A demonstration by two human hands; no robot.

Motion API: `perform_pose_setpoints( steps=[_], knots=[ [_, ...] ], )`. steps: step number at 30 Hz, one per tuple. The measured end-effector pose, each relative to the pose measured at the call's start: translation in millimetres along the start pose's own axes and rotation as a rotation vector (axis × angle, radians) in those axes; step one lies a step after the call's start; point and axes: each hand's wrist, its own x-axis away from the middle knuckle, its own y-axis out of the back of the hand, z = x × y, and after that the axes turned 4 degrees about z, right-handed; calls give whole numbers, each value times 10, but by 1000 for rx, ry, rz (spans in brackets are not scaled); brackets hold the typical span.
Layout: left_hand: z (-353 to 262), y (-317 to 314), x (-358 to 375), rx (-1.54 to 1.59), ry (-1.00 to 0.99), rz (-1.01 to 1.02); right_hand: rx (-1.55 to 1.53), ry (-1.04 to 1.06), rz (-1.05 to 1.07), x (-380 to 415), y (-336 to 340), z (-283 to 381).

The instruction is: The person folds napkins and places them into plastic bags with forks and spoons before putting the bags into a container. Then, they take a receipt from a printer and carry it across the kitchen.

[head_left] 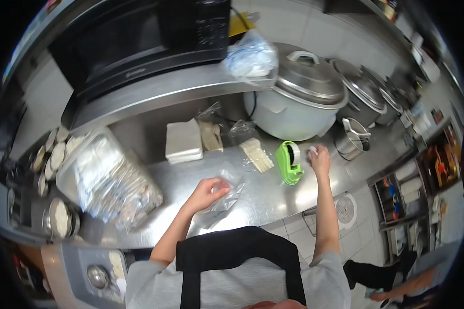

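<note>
My left hand [207, 194] is closed on a clear plastic bag [226, 202] above the steel counter, near its front edge. My right hand [320, 160] has its fingers pinched together just right of a green tape dispenser [290, 167]. A small whitish thing [313, 150] shows at those fingertips, too small to name. The dispenser carries a roll of clear tape and stands apart from the hand. Left of it lies a bundle of pale, flat wrapped pieces [257, 155]. Farther left sits a stack of white napkins [184, 140] beside a brownish packet [211, 136].
A plastic tub [69, 177] heaped with plastic-wrapped items stands at left. Behind are a large lidded cooker [294, 116] and a shelf [165, 100] under a microwave [139, 44]. A metal container [351, 144] holds utensils at right. Another person's arm [410, 286] shows at lower right.
</note>
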Motion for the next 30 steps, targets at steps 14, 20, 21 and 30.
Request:
perform_pose_setpoints(
  steps=[14, 20, 21, 30],
  knots=[
    [-133, 345, 99, -102, 103, -158, -1339, 492, 1068, 684, 953, 2081],
    [-424, 395, 212, -714, -305, -852, -1320, 453, 781, 861, 836, 2423],
    [-431, 327, 250, -722, -303, -856, -1290, 511, 657, 905, 838, 2494],
    [-254, 41, 230, 118, -1, -485, -1435, 342, 773, 1127, 670, 2623]
  ],
)
